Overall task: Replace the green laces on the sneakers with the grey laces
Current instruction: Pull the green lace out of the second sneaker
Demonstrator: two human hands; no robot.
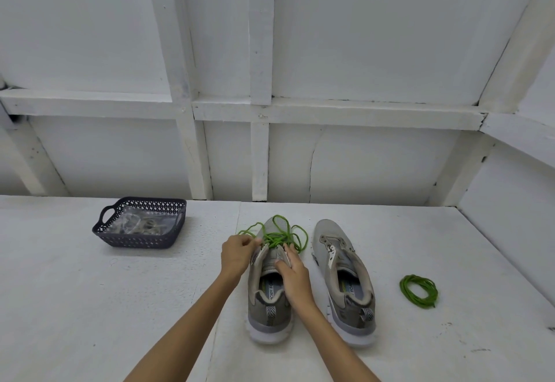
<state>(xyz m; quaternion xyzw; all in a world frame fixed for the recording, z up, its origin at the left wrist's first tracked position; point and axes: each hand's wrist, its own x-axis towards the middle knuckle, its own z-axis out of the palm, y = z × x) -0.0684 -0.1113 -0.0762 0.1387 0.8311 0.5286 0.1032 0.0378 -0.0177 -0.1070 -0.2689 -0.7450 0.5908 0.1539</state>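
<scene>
White-painted table (120, 306) and panelled wall (375, 36); left grip (238, 251) pinches green lace (276, 236), right grip (293, 275) holds sneaker (267, 315).

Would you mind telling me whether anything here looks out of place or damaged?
Nothing looks damaged or spilled. The only untidy spot is the green lace, half pulled out and tangled over the toe of the left sneaker, where the left hand pinches it.

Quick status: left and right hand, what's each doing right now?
Left hand: closed, pinching the loose green round lace at the eyelets.
Right hand: closed on the still-laced grey mesh sneaker, pinching its eyelet flap.
</scene>
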